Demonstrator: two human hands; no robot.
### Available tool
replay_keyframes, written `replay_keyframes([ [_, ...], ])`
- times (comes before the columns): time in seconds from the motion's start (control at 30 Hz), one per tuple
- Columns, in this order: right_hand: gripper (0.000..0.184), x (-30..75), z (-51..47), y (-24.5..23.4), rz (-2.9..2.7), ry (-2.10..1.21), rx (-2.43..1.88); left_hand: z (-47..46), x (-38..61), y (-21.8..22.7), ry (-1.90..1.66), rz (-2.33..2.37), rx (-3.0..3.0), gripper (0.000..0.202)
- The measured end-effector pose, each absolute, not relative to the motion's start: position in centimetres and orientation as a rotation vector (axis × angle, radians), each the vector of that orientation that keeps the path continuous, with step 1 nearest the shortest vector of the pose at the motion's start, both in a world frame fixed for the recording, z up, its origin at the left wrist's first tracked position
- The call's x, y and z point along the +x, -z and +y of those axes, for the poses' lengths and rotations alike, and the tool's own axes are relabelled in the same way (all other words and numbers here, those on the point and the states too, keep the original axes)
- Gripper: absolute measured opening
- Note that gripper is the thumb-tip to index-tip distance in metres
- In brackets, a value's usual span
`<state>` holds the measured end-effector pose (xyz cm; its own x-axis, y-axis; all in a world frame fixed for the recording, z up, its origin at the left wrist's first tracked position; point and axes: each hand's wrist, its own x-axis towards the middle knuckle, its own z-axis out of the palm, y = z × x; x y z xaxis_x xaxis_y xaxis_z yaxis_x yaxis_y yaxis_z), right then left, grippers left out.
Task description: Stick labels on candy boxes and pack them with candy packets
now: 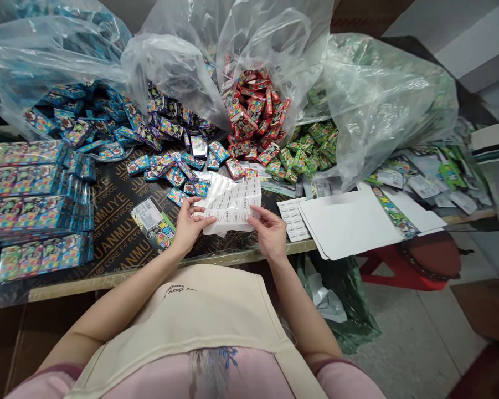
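Note:
My left hand (189, 224) and my right hand (269, 233) together hold a fanned bunch of white sticker sheets (232, 205) just above the table's front edge. Each sheet carries rows of small round printed labels. The left thumb and fingers pinch the bunch's left edge; the right fingers pinch its lower right corner. Behind the sheets lie loose blue packets (178, 172). A single printed packet (155, 224) lies flat to the left of my left hand.
Clear plastic bags spill blue packets (87, 119), red packets (253, 111) and green packets (311, 147). Packed stacks (29, 205) fill the left. White cards (349, 221) and another label sheet (293, 219) lie right. A red stool (415, 263) stands beyond the plywood table (120, 244).

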<state>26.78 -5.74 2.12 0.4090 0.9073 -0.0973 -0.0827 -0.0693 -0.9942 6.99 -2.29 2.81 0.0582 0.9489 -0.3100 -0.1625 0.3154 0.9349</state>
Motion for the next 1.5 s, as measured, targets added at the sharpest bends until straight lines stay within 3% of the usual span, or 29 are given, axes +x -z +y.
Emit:
replay_keyframes([
  [0.1,0.033,26.7,-5.6,-2.8,-0.807,-1.016,-1.378,-2.2,6.7,-4.1,-0.977,1.120,0.841,0.063],
  [0.23,0.034,26.7,-5.6,-3.8,-0.830,-1.078,-1.378,-1.9,6.2,-5.1,-1.025,1.160,1.020,0.038],
  [0.4,0.016,26.6,-5.7,-5.6,-1.037,-0.931,-1.540,-1.3,5.6,-5.8,-1.117,1.295,1.510,0.015],
  [0.53,0.017,26.9,-5.7,-6.7,-1.275,-0.703,-1.583,-0.6,5.0,-6.9,-1.142,1.316,1.795,0.016],
  [0.73,0.025,27.2,-5.4,-6.2,-1.025,-1.178,-1.430,0.3,4.3,-7.0,-0.771,1.121,1.422,0.026],
  [1.03,0.028,27.8,-4.9,-3.7,-0.989,-1.097,-1.519,0.9,5.0,-4.1,-0.676,1.129,1.193,0.016],
  [1.13,0.031,28.8,-4.5,-1.8,-1.203,-0.910,-1.664,1.7,5.4,-1.9,-0.630,1.224,1.121,0.012],
  [1.27,0.044,31.2,-5.0,0.8,-1.594,-0.361,-2.020,2.2,5.4,0.9,-0.612,1.319,1.037,0.014],
  [1.33,0.055,32.5,-5.6,1.9,-1.711,-0.305,-2.114,2.2,5.6,1.9,-0.611,1.349,1.010,0.016],
  [1.5,0.058,33.3,-5.8,2.7,-1.567,-0.271,-2.041,1.9,8.7,3.7,-0.600,1.397,0.947,0.021],
])
